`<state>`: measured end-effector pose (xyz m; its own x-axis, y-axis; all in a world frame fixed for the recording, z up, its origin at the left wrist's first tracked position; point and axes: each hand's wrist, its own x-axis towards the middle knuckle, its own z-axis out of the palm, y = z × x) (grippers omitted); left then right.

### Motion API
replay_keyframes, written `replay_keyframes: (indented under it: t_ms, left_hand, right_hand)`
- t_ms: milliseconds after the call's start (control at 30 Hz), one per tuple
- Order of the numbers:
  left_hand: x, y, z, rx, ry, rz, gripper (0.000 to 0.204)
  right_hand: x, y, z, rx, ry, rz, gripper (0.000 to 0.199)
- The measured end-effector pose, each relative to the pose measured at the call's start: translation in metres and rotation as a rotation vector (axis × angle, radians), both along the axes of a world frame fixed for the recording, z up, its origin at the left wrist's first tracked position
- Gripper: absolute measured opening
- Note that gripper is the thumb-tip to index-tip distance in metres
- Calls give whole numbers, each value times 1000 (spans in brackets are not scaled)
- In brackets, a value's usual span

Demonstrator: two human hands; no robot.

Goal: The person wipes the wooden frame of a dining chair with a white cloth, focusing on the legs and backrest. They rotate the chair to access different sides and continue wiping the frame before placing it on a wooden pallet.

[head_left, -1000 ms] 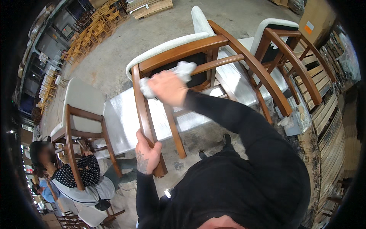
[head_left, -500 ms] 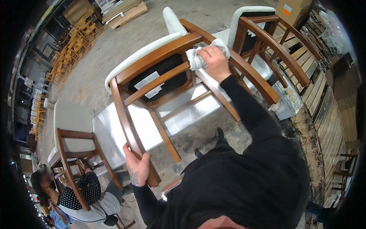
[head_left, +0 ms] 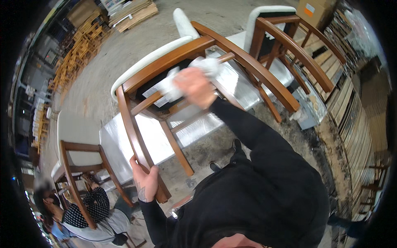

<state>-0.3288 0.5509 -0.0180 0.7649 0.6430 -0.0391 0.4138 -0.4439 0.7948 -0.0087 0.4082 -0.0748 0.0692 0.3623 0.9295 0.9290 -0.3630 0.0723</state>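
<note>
Tipped over in front of me is a brown wooden chair (head_left: 173, 60) with a pale upholstered seat, its legs pointing my way. My left hand (head_left: 145, 178) is wrapped round one of its legs near the lower end. A white cloth (head_left: 170, 87) is bunched in my right hand (head_left: 196, 87), which presses it round the crossbar between the chair's legs; hand and cloth are smeared by motion. The chair rests on a bench-like surface covered in shiny silvery wrap (head_left: 155, 138). Dark fabric and a white label show on the chair's underside, partly behind the cloth.
Another tipped chair (head_left: 285, 45) lies at the right, and a pale-backed chair (head_left: 78, 132) stands at the left. Beside that one a person in a dotted top (head_left: 93, 206) sits low. Wooden slats (head_left: 351, 120) line the right side; a cardboard box (head_left: 314, 12) stands behind.
My right hand has slid the cloth leftward along the crossbar, from its right end toward the middle. My left hand keeps its hold on the chair leg.
</note>
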Motion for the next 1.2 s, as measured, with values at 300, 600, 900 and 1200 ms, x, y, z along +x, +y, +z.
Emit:
replay_keyframes:
  t_ms: [300,600,900,1200]
  left_hand:
    - [3,-8,9,65,55,57,69]
    - [6,-15,14,-12,94,109,77]
    - [16,-14,26,9,201,111,79]
    - [13,-3,20,-127,99,145,87]
  right_hand:
    - [-47,15,-118,771,1863,219,76]
    - [-72,260,-66,857,1547,313,58]
    - [-73,185,-176,301,1342,498,41]
    - [-49,250,-210,-109,1091,449,16]
